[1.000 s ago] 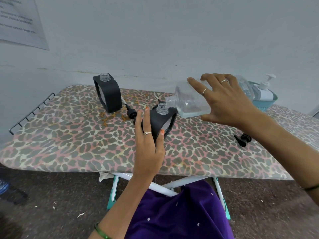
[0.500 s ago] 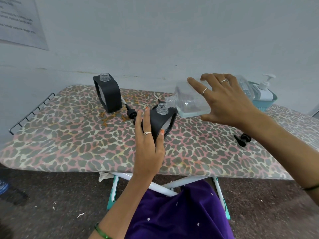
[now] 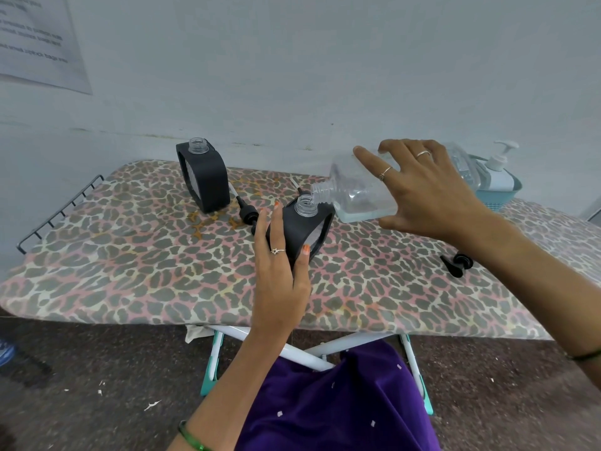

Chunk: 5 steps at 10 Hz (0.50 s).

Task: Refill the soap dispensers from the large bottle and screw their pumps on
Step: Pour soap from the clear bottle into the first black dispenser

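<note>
While the right hand (image 3: 432,193) grips the large bottle (image 3: 357,193) tipped nearly flat, long axis level, mouth pointing left over the near dispenser (image 3: 300,231), the left hand (image 3: 279,271) clasps that dispenser upright. Step: pouring. Next probably calls for righting the bottle without dripping, then fitting a pump (image 3: 457,263) lying right of it.

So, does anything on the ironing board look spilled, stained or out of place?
Yes. An orange-brown stain marks the ironing board cover at the foot of the far dispenser, like an old spill. Two black pumps lie loose on the cover, not yet screwed on.
</note>
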Tool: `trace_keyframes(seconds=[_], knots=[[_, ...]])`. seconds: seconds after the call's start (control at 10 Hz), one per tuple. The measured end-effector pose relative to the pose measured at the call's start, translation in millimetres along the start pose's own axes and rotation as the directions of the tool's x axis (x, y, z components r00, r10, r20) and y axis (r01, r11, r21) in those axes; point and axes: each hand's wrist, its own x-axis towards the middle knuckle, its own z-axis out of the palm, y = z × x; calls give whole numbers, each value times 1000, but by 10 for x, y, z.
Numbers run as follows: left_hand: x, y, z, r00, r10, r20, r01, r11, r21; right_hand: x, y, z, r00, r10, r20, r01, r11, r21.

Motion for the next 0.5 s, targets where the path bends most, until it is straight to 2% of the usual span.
trace_keyframes(seconds=[0.5], knots=[[-4,18,-1,1000,-9,-2,9,1000,-2,-3,-1,-5,1000,-1,3,1,1000,3]])
